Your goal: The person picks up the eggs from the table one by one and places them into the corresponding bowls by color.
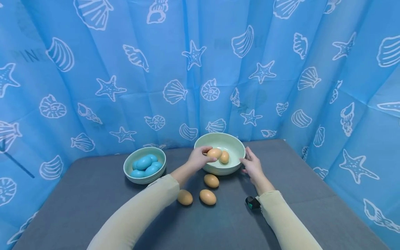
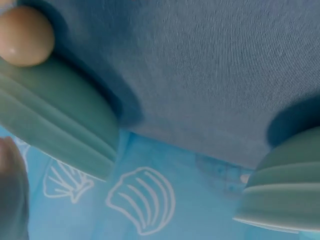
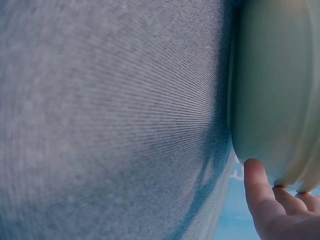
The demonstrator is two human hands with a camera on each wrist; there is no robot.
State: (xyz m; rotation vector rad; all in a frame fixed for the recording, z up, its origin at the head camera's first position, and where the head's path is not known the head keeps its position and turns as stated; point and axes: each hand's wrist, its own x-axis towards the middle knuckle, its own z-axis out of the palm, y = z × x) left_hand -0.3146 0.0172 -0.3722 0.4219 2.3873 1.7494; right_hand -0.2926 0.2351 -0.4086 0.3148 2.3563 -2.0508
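My left hand (image 1: 199, 158) reaches over the near left rim of the larger pale green bowl (image 1: 222, 140) and pinches a brown egg (image 1: 214, 153) between thumb and fingers. Beside it, a second brown egg (image 1: 224, 157) lies inside the bowl. My right hand (image 1: 254, 168) holds the bowl at its right side, thumb by the rim and fingers (image 3: 256, 182) against the outer wall. On the table in front of the bowl are three more brown eggs: one close to it (image 1: 211, 181) and two nearer me, a middle egg (image 1: 207, 197) and a left egg (image 1: 185, 197).
Left of my left arm stands a smaller green bowl (image 1: 128, 173) with several blue eggs (image 1: 144, 162) in it. A black device (image 1: 252, 202) shows by my right cuff. The grey table (image 1: 93, 201) meets a blue shell-patterned curtain (image 1: 140, 93) behind and at the right.
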